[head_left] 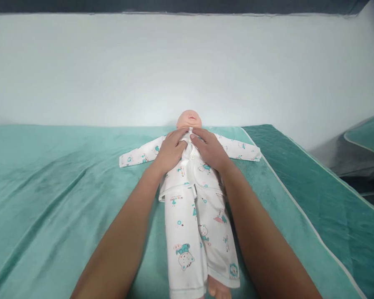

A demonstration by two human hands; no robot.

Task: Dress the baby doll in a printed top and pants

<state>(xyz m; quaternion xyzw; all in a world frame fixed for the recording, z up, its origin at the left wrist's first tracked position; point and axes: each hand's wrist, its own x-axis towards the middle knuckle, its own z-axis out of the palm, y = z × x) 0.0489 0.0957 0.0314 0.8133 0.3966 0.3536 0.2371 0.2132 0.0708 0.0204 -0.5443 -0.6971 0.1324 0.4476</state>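
Observation:
A baby doll (189,119) lies on its back, head away from me, in a white pajama top (205,176) and matching pajama pants (185,232) with teal and pink cartoon prints. My left hand (172,148) is on the left side of the chest, its fingers closed at the collar and the thumb lower on the front. Opposite it, my right hand (210,147) grips the collar's other side, thumb close to the fingertips. Both sleeves stretch outward. The top's front edges meet in the middle, where a button shows. One bare foot (218,287) pokes out of a pant leg.
A light teal plush cover (65,199) with wrinkles on the left lies under the doll. Darker teal fabric (324,199) borders it on the right. Behind stands a white wall (187,62). Another teal padded piece (369,133) is at the far right.

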